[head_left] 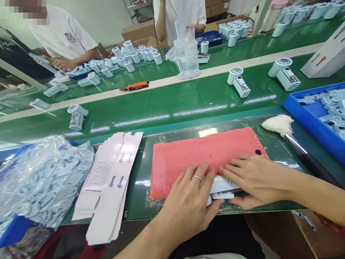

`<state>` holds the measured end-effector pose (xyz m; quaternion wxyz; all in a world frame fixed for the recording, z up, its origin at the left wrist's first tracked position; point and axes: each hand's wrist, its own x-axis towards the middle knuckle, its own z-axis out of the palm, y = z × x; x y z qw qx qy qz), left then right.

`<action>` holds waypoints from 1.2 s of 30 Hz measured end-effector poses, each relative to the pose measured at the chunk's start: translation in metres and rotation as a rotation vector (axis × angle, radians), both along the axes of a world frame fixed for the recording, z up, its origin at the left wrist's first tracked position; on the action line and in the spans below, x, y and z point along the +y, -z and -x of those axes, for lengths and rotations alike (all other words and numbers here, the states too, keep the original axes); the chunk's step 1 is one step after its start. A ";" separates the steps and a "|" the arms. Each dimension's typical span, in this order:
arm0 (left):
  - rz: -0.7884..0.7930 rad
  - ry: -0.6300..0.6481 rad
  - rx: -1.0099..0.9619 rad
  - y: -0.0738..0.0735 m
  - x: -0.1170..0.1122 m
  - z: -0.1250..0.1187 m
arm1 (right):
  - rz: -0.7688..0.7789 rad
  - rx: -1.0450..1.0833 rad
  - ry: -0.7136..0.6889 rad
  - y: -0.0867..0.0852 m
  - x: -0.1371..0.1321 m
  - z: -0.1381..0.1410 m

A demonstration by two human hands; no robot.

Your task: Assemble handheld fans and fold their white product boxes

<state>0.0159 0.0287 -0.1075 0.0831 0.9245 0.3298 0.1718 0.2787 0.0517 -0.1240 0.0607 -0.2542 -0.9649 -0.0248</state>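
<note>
A light-blue plastic housing (223,185) lies at the front edge of a red pad (183,154), partly covered by my fingers. My left hand (188,198) grips its left end, thumb below and fingers on top; a ring shows on one finger. From the other side, my right hand (250,180) holds the right end, with its thumb low at the front. A second thin, pale-blue piece (223,196) shows just under the housing between the two thumbs; whether they are joined I cannot tell. A small black disc (258,152) sits on the pad near its right edge.
Left are flat printed cartons (115,180) and a bag of pale-blue parts (67,180). Right lie a black-handled tool with a white-wrapped head (299,145) and a blue tray (299,108). Orange-handled pliers (137,86) and motor-like units (239,82) rest beyond; two people sit opposite.
</note>
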 end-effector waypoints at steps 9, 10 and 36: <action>-0.136 0.095 0.163 -0.003 0.004 0.001 | -0.003 0.068 -0.086 0.007 0.004 0.002; -0.138 0.096 0.170 -0.004 0.005 0.001 | -0.002 0.069 -0.085 0.007 0.004 0.002; -0.078 0.144 0.116 -0.003 0.011 0.002 | 0.102 0.061 -0.144 -0.001 0.010 0.005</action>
